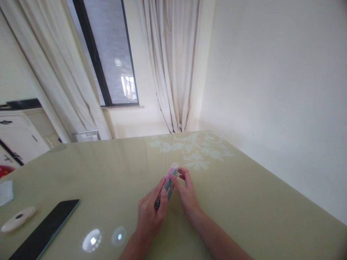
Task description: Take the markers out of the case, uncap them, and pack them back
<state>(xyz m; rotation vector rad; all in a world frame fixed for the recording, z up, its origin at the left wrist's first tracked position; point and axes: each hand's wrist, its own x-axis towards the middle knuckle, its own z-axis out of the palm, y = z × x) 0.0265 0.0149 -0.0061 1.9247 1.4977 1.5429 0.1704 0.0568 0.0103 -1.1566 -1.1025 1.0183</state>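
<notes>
Above the middle of the table, my left hand (152, 207) is wrapped round the lower part of a slim, long pack (168, 185). The pack has pink and green stripes, a whitish far end and a dark near end; its exact kind is too small to make out. It points away from me, tilted slightly to the right. At its upper right side, my right hand (187, 191) has its thumb on the pack and its fingers curled near the far end. Fingers partly cover the pack's sides.
On the pale green glossy table (108, 173), a black tablet-like slab (46, 231) lies at the left beside a white oval object (18, 219) with a dark spot. A whitish sheet (5, 192) rests at the left edge. A white wall (284, 90) borders the right side.
</notes>
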